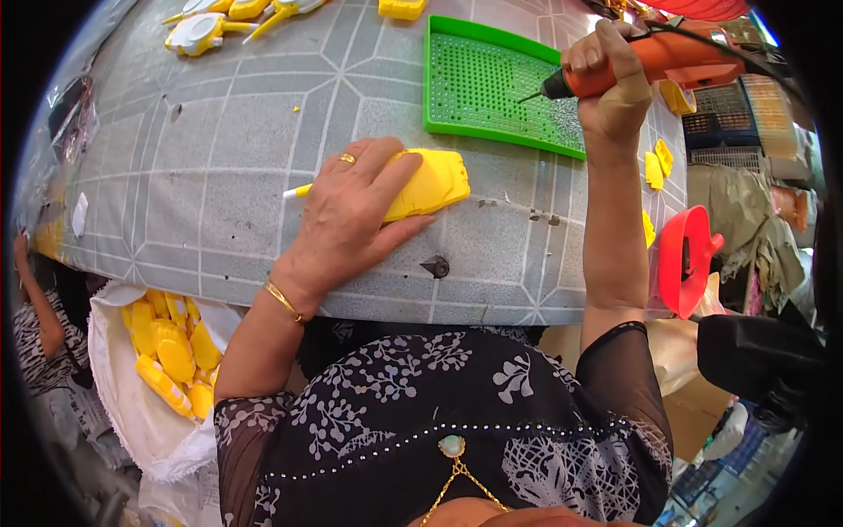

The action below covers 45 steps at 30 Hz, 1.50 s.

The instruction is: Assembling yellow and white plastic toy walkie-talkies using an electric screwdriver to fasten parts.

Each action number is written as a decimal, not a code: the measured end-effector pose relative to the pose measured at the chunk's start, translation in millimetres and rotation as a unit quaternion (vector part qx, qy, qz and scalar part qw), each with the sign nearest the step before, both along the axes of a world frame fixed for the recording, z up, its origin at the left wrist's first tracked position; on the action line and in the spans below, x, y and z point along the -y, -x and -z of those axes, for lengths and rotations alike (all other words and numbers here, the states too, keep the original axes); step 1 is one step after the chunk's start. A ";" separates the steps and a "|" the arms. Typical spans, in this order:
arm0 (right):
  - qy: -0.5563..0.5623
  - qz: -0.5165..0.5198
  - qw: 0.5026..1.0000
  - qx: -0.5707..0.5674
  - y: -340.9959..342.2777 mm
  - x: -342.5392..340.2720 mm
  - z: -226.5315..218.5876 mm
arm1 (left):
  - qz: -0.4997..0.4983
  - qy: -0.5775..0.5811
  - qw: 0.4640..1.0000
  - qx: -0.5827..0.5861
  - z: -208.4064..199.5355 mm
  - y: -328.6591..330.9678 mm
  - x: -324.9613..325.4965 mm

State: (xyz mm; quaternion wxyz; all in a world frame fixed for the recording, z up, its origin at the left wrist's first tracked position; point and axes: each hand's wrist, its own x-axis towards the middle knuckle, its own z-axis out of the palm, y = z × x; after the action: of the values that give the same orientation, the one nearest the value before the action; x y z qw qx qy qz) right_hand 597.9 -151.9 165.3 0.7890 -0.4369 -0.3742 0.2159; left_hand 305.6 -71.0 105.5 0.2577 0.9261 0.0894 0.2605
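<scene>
My left hand (360, 189) is wrapped over a yellow plastic casing (436, 183), pressing it on the table. A thin yellow stem with a white tip pokes out to the left of the hand. My right hand (615, 79) grips an orange electric screwdriver (672, 60) whose thin bit points left and down. That bit is over a green perforated tray (505, 139) at the far side, and small shiny screws appear to lie in the tray's right part. Whether the bit carries a screw is too small to tell.
Several yellow-and-white toy-like pieces (198, 33) lie at the far left. Small yellow parts (654, 169) and a red plastic piece (683, 263) are on the right. A white sack (118, 351) of yellow casings stands below the table's left edge. Another person's arm (37, 299) shows far left.
</scene>
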 end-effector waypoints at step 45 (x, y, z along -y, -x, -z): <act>0.023 0.033 0.999 -0.002 -1.4 3.9 15.7 | -0.011 0.007 1.000 -0.007 5.6 -3.7 -3.5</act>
State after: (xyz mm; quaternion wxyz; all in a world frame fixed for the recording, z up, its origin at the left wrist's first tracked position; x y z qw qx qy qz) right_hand 599.3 -155.9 149.6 0.7860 -0.4667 -0.3529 0.1998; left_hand 309.3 -67.6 99.9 0.2607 0.9251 0.1032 0.2561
